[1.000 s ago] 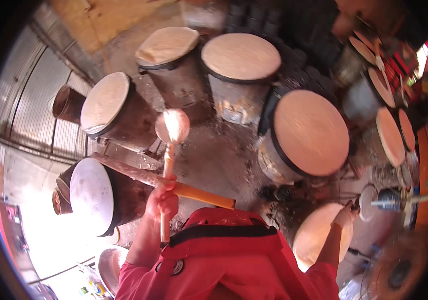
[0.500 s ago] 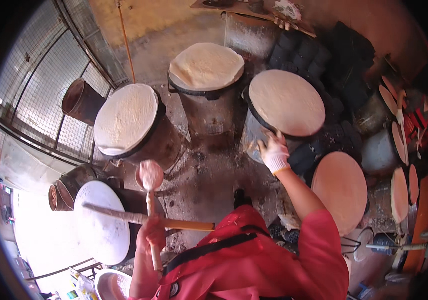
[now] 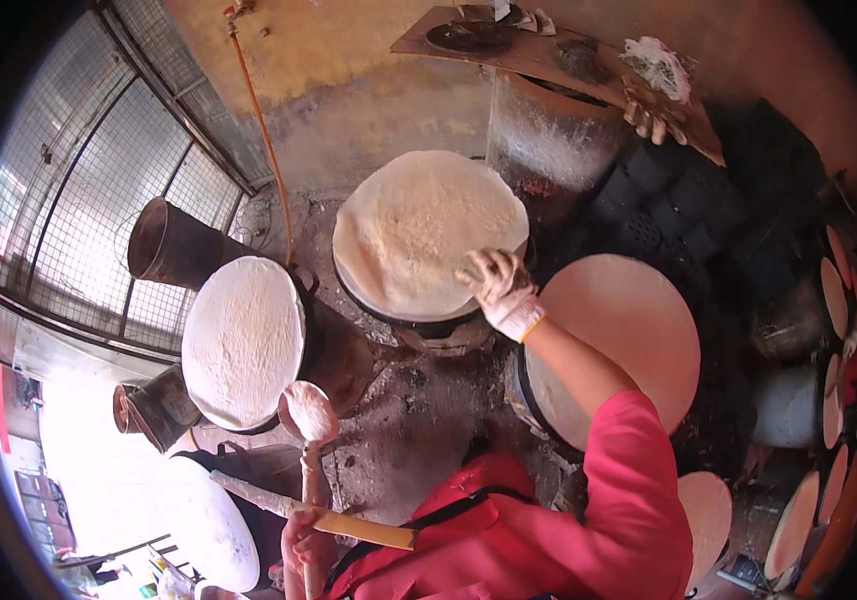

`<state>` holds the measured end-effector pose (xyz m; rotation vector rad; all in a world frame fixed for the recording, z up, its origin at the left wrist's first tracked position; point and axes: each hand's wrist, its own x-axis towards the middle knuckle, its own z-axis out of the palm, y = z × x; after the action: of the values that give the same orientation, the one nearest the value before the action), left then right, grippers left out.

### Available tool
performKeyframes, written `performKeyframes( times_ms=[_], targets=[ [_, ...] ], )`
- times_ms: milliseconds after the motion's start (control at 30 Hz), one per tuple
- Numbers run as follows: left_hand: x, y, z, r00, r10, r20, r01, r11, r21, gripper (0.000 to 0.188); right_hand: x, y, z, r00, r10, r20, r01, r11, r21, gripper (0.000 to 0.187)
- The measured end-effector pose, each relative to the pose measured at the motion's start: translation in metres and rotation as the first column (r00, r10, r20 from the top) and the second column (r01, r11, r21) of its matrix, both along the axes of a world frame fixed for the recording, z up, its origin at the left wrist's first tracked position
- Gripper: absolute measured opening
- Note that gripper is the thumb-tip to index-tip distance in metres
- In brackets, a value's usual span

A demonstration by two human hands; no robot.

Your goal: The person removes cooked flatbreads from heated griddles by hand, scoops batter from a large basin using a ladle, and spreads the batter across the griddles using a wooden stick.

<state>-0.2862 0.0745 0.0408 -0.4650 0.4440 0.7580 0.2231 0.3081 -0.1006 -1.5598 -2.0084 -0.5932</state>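
My left hand (image 3: 311, 542) is closed round two crossed tools. One is a ladle (image 3: 309, 412) with pale paste on its bowl; the other is a long, flat wooden scraper (image 3: 367, 528). My right hand (image 3: 504, 292), in a white work glove, is over the lower right edge of the middle flatbread (image 3: 419, 225), its fingers apart and slightly bent. Whether the fingertips touch the bread I cannot tell. The middle flatbread lies on a round griddle, wrinkled and raised along its left edge. A second flatbread (image 3: 245, 342) covers the griddle at left, and a smoother one (image 3: 621, 340) the griddle at right.
A white round plate (image 3: 211, 522) is at lower left. Metal drums (image 3: 174, 245) stand by the mesh screen. Black briquettes (image 3: 689, 215) are stacked at right, near a drum topped by a board (image 3: 549, 65). Several round discs (image 3: 794, 525) line the right side.
My right hand has moved from beside the right griddle up and left to the middle flatbread's edge. My view has shifted forward, bringing the board into sight. The left hand still grips both tools.
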Motion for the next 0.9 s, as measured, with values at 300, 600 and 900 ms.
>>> performKeyframes(
  times_ms=[300, 600, 900],
  targets=[
    [0.037, 0.03, 0.018, 1.0, 0.003, 0.016, -0.003, 1.0, -0.03, 0.032, 0.022, 0.028, 0.118, 0.904, 0.103, -0.415, 0.017, 0.961, 0.275, 0.023],
    [-0.024, -0.021, -0.018, 0.937, -0.229, -0.266, 0.266, 0.957, 0.115, 0.03, 0.041, -0.228, 0.162, 0.707, -0.226, -0.671, 0.499, 0.831, 0.246, 0.033],
    [-0.062, -0.116, -0.025, 0.778, -0.566, -0.273, 0.622, 0.753, 0.212, 0.029, -0.075, -0.711, 0.229, 0.039, 0.116, -0.992, 0.865, 0.493, 0.091, 0.034]
  ],
)
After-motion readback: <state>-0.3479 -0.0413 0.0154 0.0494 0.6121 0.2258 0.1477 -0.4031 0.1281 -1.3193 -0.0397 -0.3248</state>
